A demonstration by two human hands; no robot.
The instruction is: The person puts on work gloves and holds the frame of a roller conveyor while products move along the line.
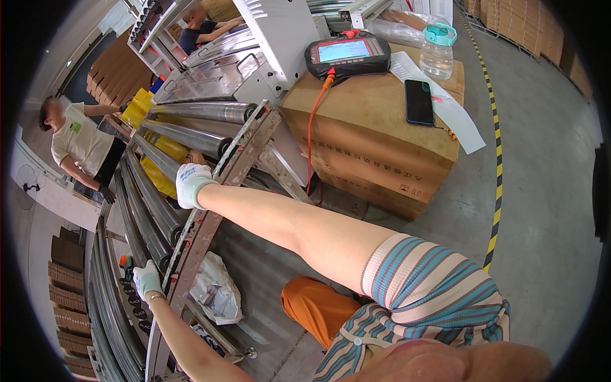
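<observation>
My right hand [193,183], in a white knit glove, is at the near end of the metal rollers [162,143], above the beige side rail [235,153]. Its fingers look curled, and what they may hold is hidden. A yellow sheet [159,170] runs between the rollers just beside this hand. Farther down the same rail, my left hand [147,279], gloved alike, rests by the end of a lower roller. Its fingers are mostly hidden. A small orange-and-dark object [126,261] lies beside the left hand, its kind unclear.
A large carton [375,153] bears a handheld control panel [347,54] with an orange cable [314,121], a phone [419,102], a paper strip [468,127] and a water bottle [438,54]. A white plastic bag [216,290] lies below the rail. Across the rollers stands a co-worker [86,140].
</observation>
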